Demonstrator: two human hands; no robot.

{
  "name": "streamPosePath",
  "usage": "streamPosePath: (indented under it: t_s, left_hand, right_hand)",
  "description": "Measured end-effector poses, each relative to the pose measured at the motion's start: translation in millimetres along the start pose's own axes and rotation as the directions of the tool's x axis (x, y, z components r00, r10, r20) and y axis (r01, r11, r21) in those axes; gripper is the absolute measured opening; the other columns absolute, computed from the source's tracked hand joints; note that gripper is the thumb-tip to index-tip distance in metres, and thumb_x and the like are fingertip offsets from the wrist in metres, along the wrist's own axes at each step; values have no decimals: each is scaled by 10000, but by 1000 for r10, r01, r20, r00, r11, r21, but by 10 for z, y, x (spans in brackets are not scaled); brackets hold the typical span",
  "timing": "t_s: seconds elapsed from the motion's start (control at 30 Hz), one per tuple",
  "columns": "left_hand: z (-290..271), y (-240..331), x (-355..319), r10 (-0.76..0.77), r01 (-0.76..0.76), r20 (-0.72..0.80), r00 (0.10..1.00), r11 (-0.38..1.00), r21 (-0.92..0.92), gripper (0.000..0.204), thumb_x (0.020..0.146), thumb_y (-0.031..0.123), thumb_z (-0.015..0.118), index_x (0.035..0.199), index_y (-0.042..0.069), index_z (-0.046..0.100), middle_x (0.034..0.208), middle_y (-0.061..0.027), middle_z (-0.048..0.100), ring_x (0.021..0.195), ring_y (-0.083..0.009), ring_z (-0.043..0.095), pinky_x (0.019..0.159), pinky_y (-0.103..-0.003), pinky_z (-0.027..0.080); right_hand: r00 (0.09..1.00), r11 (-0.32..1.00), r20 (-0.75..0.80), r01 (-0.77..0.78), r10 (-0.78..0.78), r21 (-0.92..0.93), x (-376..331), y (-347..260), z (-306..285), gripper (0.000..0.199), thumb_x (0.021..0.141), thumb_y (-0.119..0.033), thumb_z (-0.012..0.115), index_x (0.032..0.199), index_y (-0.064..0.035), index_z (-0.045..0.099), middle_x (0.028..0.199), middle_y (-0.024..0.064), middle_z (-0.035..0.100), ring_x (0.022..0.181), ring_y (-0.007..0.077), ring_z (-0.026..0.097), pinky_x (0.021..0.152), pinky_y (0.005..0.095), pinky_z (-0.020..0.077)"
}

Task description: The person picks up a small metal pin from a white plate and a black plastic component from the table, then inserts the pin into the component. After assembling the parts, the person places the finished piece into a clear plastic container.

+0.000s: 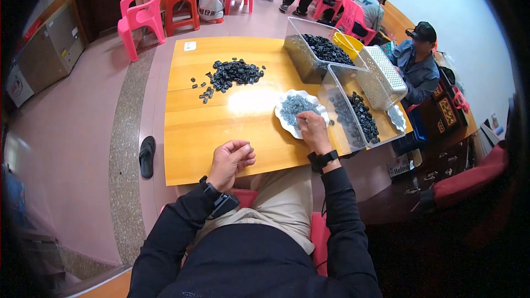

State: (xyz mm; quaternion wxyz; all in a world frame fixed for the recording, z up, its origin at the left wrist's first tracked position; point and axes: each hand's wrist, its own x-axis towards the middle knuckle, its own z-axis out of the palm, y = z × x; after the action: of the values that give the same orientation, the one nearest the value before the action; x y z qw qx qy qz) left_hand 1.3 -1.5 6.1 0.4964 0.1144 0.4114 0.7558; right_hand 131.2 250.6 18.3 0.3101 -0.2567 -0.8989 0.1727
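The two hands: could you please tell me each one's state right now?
Left hand: closed; contents cannot be told.
Right hand: closed, over the plate; contents cannot be told.

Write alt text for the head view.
A person's bare right hand reaches to small translucent bluish pieces on a white wavy-edged plate; the bare left hand is curled above a yellow wooden table, small black parts heaped beyond.
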Motion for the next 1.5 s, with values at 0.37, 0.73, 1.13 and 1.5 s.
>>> streamPosePath:
  t_s: [0.37, 0.73, 1.13, 1.5]
  left_hand:
    - [47, 12, -25, 8, -8, -4, 1000, 999, 53, 173, 905, 98, 615, 1034, -6, 567, 879, -65, 623, 759, -132, 622, 712, -257, 552]
    - [94, -1, -40, -26, 17, 112, 993, 997, 81, 200, 936, 196, 587, 1005, 11, 620, 866, -41, 635, 758, -114, 623, 708, -244, 548]
    - [101, 47, -87, -48, 48, 180, 982, 999, 3, 196, 960, 210, 541, 940, 26, 607, 790, -27, 610, 724, -102, 591, 692, -247, 526]
    - [80, 16, -60, -31, 31, 153, 988, 1000, -1, 190, 963, 182, 531, 953, 10, 611, 798, -27, 614, 726, -98, 594, 718, -233, 518]
  right_hand:
    - [995, 951, -57, -58, 79, 305, -26, -161, -60, 102, 863, -84, 640, 893, 11, 661, 680, 42, 634, 606, 76, 555, 549, 220, 436]
    - [933, 692, 357, -231, -40, 684, -439, -1059, 146, 69, 904, -87, 605, 885, -21, 604, 716, -27, 535, 577, 36, 459, 493, 196, 376]
    - [867, 325, 497, -459, -37, 826, -532, -1097, 162, 123, 913, -103, 610, 937, 17, 625, 790, 37, 636, 651, 77, 589, 571, 193, 487]
    - [867, 304, 496, -483, 36, 821, -566, -1068, 246, 144, 931, -111, 577, 954, 25, 619, 763, 48, 648, 643, 95, 606, 589, 217, 513]
